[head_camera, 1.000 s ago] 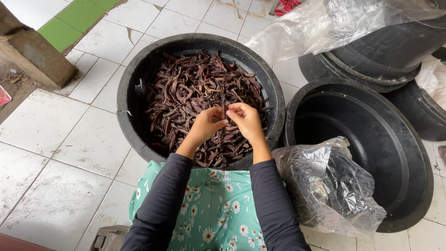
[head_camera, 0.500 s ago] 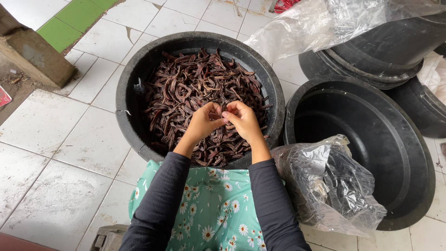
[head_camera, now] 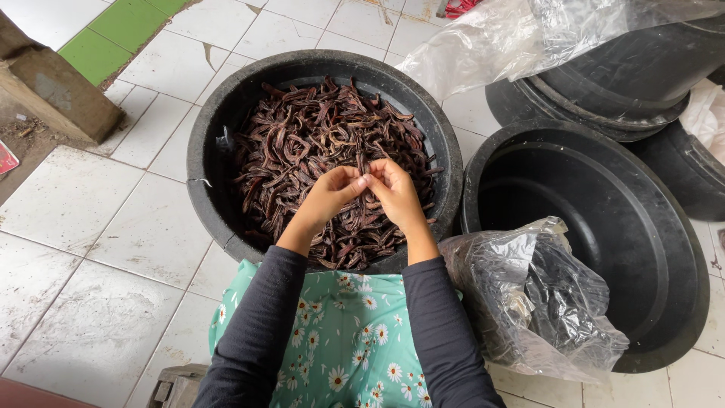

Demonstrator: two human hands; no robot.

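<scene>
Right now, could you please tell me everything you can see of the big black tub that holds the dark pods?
The black tub is round, deep and thick-walled, of what looks like worn plastic or rubber with a nicked left rim. It stands upright on the white tiled floor, heaped with dark brown dried pods. The left hand and right hand meet over the pile, pinching a pod. Its near rim meets a green floral cloth; an empty black tub stands right beside it.

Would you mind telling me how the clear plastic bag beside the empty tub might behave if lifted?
The clear plastic bag looks thin and crumpled, so probably floppy. Its dark contents bulge low, so it would likely sag. Its mouth seems open, so contents might spill.
</scene>
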